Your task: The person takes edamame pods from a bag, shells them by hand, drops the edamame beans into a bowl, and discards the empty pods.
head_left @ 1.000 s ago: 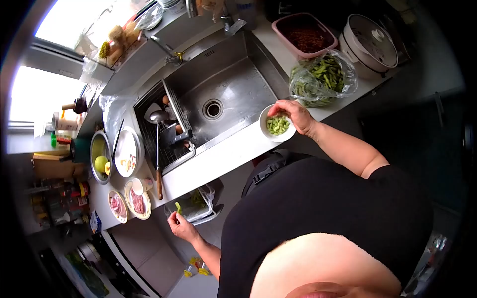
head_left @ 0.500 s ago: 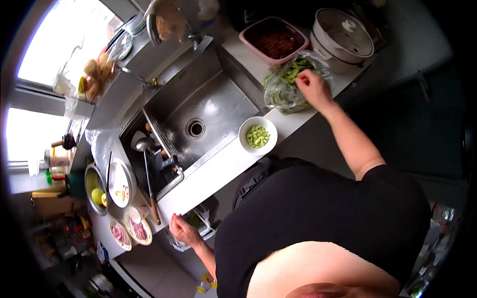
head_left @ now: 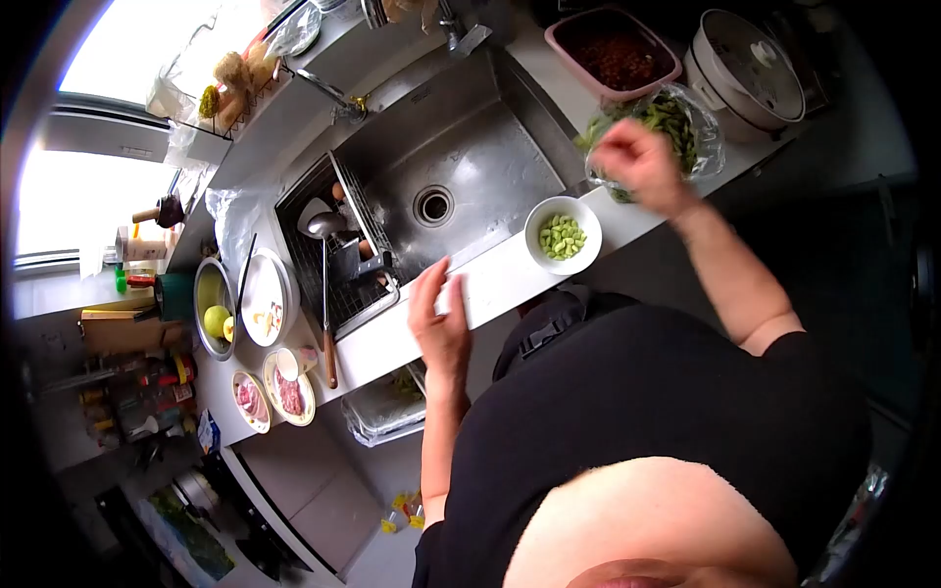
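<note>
My left hand (head_left: 441,318) is raised over the counter's front edge with fingers apart and nothing between them. Over the clear plastic bag of green pods (head_left: 676,127) is my right hand (head_left: 642,167), blurred, its fingers drawn together. Green shows beside its fingertips, but I cannot make out what they hold. A white bowl (head_left: 563,235) with shelled green beans stands on the counter between the hands, touched by neither. Below the counter, a bin lined with plastic (head_left: 384,416) holds some green pieces.
Behind the bowl lies the steel sink (head_left: 470,147), with a ladle (head_left: 326,227) and cleaver over its rack. Two plates of meat (head_left: 289,390), a white dish (head_left: 265,294) and a metal bowl stand left. A pink basin (head_left: 613,59) and lidded white pot (head_left: 750,73) stand right.
My left hand has risen from over the bin to the counter's edge, and its fingers have opened. My right hand went from the bowl to the pod bag and now moves above it.
</note>
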`<state>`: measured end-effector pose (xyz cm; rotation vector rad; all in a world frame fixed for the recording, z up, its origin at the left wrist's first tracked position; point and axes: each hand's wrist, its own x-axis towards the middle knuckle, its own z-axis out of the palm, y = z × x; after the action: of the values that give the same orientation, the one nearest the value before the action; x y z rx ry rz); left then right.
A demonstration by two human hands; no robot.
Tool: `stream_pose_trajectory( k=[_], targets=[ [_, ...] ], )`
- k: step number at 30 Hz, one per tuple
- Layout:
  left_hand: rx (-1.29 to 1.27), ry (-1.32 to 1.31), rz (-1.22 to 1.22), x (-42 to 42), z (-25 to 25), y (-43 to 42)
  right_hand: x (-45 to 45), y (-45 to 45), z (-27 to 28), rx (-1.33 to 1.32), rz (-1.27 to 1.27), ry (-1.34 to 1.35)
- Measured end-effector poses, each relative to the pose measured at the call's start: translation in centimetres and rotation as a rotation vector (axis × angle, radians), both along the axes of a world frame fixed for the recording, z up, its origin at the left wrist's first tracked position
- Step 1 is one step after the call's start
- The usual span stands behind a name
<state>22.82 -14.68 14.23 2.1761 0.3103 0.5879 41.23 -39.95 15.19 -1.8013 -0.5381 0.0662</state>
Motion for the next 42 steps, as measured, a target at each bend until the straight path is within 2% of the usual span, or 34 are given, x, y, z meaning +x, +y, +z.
stream_pose_trajectory(
  k=[1,3,5,8,9,11,12,16,18,21,25,31,33,35,37,39,41,42],
  targets=[
    [0.017,-0.012,-0.087,1.2,-0.1,-1.2,-1.5,2.7,-0.1,0.103,0.155,0.232],
    [0.07,0.006,-0.168,2.8,0.4,-3.1,-3.8,7.3,-0.5,0.101,0.304,0.226],
    [0.083,0.049,-0.123,3.2,0.8,-3.3,-5.4,9.9,-0.2,0.216,0.442,0.533],
    [0.061,0.014,-0.066,2.8,0.5,-2.3,-5.5,11.2,-1.4,0.157,0.494,0.51],
    [-0.031,0.051,-0.045,2.4,0.3,-2.1,-5.4,11.2,-1.3,0.158,0.498,0.511],
    [-0.126,0.088,-0.021,2.1,0.1,-2.0,-5.2,11.1,-0.9,0.036,0.516,0.631],
    [-0.15,0.055,-0.003,2.1,0.1,-1.9,-5.3,11.1,-0.7,0.067,0.489,0.662],
    [-0.162,0.091,0.044,1.8,0.3,-2.1,-5.6,11.6,-0.8,0.127,0.482,0.669],
    [-0.099,0.089,0.044,1.8,-0.3,-1.9,-5.9,12.1,-1.4,0.08,0.467,0.482],
    [0.036,0.089,0.065,1.5,-0.2,-1.4,-6.5,12.5,-0.8,-0.01,0.458,0.418],
    [0.013,0.141,0.067,1.3,0.1,-1.3,-6.9,13.0,-0.5,-0.013,0.408,0.404],
    [-0.008,0.053,0.071,1.5,0.3,-1.4,-6.9,13.8,-0.8,0.027,0.367,0.404],
    [-0.103,0.024,0.075,1.7,0.1,-1.2,-6.8,14.0,-1.5,0.113,0.381,0.46],
    [-0.541,0.11,-0.005,1.6,1.1,-0.8,-6.6,14.1,-2.0,0.197,0.395,0.514],
    [-0.642,0.077,-0.057,1.5,0.3,-0.3,-6.4,14.3,-1.2,0.321,0.438,0.741],
    [-0.937,0.031,-0.118,1.4,0.0,-0.3,-5.6,13.6,-0.7,0.264,0.44,0.837],
    [-0.976,0.037,-0.153,1.1,-0.7,-0.2,-4.8,13.4,-1.5,0.172,0.517,1.055],
    [-0.993,0.041,-0.138,1.1,-0.8,-0.4,-4.9,13.4,-1.6,0.136,0.503,1.018]
  ],
)
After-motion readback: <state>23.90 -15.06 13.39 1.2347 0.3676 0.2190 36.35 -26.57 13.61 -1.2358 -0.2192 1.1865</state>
